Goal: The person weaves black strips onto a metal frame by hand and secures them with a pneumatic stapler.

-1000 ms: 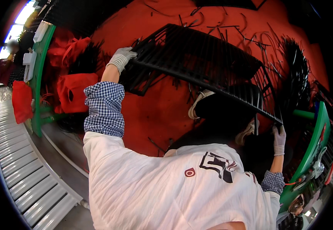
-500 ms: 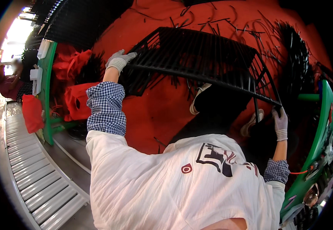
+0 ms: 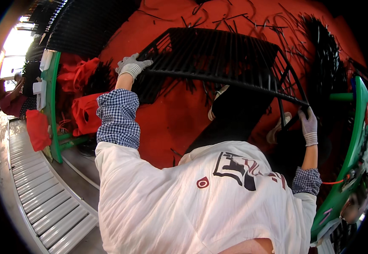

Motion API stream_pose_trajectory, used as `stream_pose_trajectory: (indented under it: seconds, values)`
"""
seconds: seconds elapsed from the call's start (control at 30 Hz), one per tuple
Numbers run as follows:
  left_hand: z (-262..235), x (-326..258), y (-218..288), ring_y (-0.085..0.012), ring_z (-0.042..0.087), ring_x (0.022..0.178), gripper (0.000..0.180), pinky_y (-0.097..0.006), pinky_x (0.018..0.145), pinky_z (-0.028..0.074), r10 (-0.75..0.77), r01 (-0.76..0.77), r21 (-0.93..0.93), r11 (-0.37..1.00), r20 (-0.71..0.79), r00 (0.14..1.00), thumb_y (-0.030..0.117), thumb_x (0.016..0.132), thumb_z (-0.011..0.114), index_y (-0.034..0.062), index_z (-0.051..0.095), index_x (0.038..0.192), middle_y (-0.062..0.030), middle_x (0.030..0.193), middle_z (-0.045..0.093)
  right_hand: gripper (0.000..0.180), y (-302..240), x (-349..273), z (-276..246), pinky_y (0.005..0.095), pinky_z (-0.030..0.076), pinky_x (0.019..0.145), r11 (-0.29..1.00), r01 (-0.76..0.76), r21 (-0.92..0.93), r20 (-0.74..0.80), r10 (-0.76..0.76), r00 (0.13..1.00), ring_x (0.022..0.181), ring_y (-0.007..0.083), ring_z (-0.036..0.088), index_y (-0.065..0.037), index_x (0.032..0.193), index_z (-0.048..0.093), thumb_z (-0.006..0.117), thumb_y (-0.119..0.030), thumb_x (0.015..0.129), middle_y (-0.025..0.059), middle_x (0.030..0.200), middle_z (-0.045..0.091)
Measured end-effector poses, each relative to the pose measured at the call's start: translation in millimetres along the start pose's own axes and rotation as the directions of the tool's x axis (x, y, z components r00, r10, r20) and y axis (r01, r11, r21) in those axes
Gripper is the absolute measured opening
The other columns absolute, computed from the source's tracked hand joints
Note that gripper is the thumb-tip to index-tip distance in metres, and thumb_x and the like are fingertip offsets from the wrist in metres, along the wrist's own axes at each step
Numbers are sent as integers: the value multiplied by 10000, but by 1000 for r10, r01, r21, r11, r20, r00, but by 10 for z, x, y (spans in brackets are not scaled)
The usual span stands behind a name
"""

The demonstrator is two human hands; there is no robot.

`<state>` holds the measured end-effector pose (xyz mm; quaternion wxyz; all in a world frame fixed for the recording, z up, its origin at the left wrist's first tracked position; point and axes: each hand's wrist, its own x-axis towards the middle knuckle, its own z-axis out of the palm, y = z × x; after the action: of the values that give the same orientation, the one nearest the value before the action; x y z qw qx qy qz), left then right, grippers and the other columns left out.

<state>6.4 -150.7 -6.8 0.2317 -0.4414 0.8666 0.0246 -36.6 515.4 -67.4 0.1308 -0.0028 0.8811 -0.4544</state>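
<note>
A black slatted frame, wide and with thin parallel bars, spans the space in front of me above the red floor covering. My left hand, in a pale knit glove, is closed over its left corner. At the near right corner, my right hand grips the frame, also gloved. Part of the right fingers is hidden behind the corner. Legs or struts of the frame hang down at both ends.
Loose black strips lie scattered on the red covering. Green stands rise at both sides. A roller conveyor curves along the left, red cloth hangs nearby, and another person is at the far left.
The whole view has tilted slightly, so the frame's right end and my right hand appear a little higher. Both hands keep their hold on the same corners.
</note>
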Motion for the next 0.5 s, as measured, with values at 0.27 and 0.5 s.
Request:
stream_pose_trajectory:
  seconds: [0.27, 0.5]
  values:
    - [-15, -123, 90, -354, 303, 1479, 935, -588, 1176, 261, 137, -136, 63, 989, -22, 990, 758, 748, 687, 295, 445, 1523, -95, 1564, 426, 264, -59, -14, 13, 265, 511, 810, 1000, -15, 21, 3, 14, 1000, 864, 110, 597, -7, 1236, 636, 632, -103, 991, 39, 987, 673]
    - [-9, -254, 222, -350, 293, 1480, 960, -585, 1174, 264, 164, -162, 49, 986, -58, 985, 773, 724, 701, 294, 454, 1518, -83, 1567, 423, 252, -54, -7, 30, 264, 506, 824, 999, 28, -37, -24, -29, 999, 858, 111, 594, -23, 1221, 651, 639, -127, 991, 40, 963, 667]
